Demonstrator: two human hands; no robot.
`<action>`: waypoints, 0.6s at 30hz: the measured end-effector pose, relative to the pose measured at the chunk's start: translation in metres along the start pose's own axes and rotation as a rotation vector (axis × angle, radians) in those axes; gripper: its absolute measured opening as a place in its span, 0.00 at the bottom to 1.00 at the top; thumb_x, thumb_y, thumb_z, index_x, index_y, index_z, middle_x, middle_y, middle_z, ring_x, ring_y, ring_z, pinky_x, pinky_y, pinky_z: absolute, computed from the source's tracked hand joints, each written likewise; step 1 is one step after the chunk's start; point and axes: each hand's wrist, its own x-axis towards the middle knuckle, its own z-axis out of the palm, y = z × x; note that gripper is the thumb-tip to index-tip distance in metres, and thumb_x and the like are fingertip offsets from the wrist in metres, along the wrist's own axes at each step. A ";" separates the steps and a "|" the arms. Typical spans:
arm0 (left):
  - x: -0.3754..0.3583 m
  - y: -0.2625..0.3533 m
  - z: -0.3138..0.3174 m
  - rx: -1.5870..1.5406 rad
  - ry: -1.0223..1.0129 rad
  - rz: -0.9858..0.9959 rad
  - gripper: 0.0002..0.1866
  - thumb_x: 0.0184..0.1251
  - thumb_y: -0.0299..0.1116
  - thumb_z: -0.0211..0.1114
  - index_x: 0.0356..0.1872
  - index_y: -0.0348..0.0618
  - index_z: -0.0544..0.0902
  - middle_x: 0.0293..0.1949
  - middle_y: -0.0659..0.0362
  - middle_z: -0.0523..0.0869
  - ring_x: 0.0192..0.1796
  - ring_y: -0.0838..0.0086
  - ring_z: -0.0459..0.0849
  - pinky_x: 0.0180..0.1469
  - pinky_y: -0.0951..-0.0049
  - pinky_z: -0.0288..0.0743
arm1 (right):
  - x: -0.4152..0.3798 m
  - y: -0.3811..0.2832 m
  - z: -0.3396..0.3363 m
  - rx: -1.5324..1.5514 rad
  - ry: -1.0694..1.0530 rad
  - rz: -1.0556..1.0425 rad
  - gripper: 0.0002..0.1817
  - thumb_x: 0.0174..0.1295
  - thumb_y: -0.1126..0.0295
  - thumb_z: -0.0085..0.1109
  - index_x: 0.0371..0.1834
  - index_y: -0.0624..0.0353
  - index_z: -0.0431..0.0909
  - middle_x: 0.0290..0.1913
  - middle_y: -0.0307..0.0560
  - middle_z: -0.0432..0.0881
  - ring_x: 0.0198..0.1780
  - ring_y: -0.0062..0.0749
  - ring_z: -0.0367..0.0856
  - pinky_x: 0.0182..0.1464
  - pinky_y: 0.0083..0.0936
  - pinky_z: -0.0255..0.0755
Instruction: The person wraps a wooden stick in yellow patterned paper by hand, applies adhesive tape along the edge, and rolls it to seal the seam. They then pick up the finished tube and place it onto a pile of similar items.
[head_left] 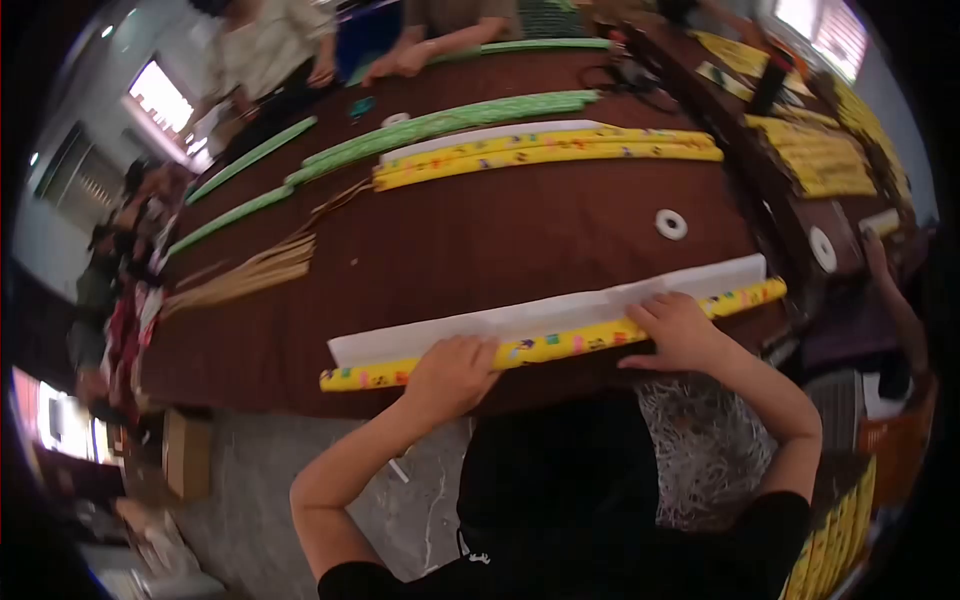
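Note:
A long yellow roll of printed wrapping paper [560, 345] lies along the near edge of the table, its white underside [420, 333] showing as a loose flap on the far side. My left hand [452, 378] presses down on the roll left of its middle, fingers bent over it and together. Farther right, my right hand [682, 335] bends its fingers over the same roll, while its thumb sticks out on the near side. Both palms are hidden from above.
Yellow rolls [550, 150] and green rolls [440, 130] lie across the brown table [480, 240]. A white tape ring [671, 224] sits at right, thin brown strips [250, 270] at left. Another person's hands [400, 60] rest at the far edge. Yellow bundles [815, 155] occupy the right-hand table.

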 end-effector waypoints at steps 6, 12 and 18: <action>0.000 -0.001 0.005 0.072 0.032 0.103 0.24 0.54 0.36 0.73 0.51 0.36 0.78 0.37 0.52 0.80 0.37 0.60 0.82 0.39 0.63 0.77 | -0.009 0.016 0.035 -0.148 0.068 -0.078 0.23 0.55 0.49 0.67 0.39 0.57 0.74 0.30 0.41 0.77 0.34 0.35 0.79 0.37 0.30 0.75; -0.001 0.000 0.023 0.089 0.084 0.038 0.23 0.53 0.36 0.73 0.48 0.37 0.77 0.38 0.50 0.78 0.37 0.56 0.80 0.39 0.61 0.76 | -0.010 0.021 0.042 -0.266 0.196 -0.138 0.23 0.54 0.47 0.66 0.41 0.54 0.76 0.44 0.39 0.78 0.46 0.32 0.77 0.50 0.30 0.72; 0.011 0.008 0.013 0.149 0.076 0.101 0.20 0.55 0.37 0.72 0.43 0.37 0.77 0.40 0.49 0.76 0.43 0.55 0.77 0.43 0.60 0.73 | -0.009 0.026 0.047 -0.253 0.347 -0.306 0.20 0.58 0.49 0.65 0.38 0.53 0.74 0.39 0.37 0.77 0.41 0.30 0.77 0.43 0.27 0.73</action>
